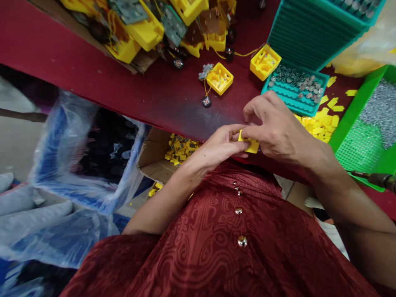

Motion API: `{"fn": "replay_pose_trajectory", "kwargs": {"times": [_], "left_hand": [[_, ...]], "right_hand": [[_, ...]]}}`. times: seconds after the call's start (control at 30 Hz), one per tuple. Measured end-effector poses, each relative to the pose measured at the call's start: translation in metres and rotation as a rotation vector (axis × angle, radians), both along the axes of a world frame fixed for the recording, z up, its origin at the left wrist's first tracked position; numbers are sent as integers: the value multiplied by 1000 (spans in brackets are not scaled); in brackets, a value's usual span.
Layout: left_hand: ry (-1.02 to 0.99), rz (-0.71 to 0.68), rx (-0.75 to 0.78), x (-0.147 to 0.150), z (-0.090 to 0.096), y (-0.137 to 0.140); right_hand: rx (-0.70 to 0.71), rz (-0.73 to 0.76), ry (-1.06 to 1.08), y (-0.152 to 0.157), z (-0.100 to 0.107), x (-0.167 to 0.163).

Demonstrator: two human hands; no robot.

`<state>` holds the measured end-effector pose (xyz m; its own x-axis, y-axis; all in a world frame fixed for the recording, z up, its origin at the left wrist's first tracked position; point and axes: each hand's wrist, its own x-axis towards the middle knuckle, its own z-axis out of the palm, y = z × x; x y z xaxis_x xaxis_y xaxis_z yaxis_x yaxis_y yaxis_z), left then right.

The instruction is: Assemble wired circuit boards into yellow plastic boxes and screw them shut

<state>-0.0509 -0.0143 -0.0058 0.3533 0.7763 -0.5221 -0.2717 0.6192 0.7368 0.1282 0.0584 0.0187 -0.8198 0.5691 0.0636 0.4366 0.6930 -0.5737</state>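
Close to the front edge of the red table, my left hand holds a small yellow plastic casing between its fingers. My right hand reaches in from the other side, its fingers bent and closed on the same casing. Whether a smaller part sits between the right fingertips is hidden. Beyond my hands lies an open yellow casing with thin wires and a small round black-and-silver part. Another open casing rests against a teal ribbed tray of small metal discs and springs.
Wired yellow casings are heaped at the back left. A green bin of small metal pieces stands right, beside loose yellow pieces. A screwdriver-like tool juts in. Below the table edge are a cardboard box and a plastic-lined blue crate.
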Motion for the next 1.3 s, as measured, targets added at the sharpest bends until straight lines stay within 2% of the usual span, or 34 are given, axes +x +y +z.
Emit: {"fn": "replay_pose_trajectory", "kwargs": {"times": [0.1, 0.23, 0.3, 0.4, 0.5, 0.63, 0.77, 0.87, 1.03, 1.17, 1.3], "left_hand": [[-50, 27, -35, -2, -4, 0], [-10, 98, -74, -8, -3, 0], [9, 124, -88, -10, -2, -1], [23, 158, -92, -15, -2, -2], [57, 197, -59, -22, -3, -4], [67, 292, -36, -29, -2, -6], [55, 351, -64, -31, 4, -6], [36, 371, -92, -31, 7, -5], [-1, 394, -100, -31, 5, -4], [29, 381, -77, -30, 2, -4], [12, 383, -72, -24, 1, -2]], "right_hand": [[38, -31, 193, 0, 0, 3], [256, -202, 342, -3, 0, 13], [252, -322, 306, -6, -6, 18], [151, -422, 217, -11, -21, 23], [132, -400, 170, -16, -39, 22], [222, -343, 156, -19, -56, 16], [310, -354, 99, -18, -63, 11], [316, -355, 3, -17, -64, 9], [251, -366, -54, -14, -58, 9], [110, -392, 18, -12, -48, 11], [-111, -582, 233, -18, -29, 8]]}}
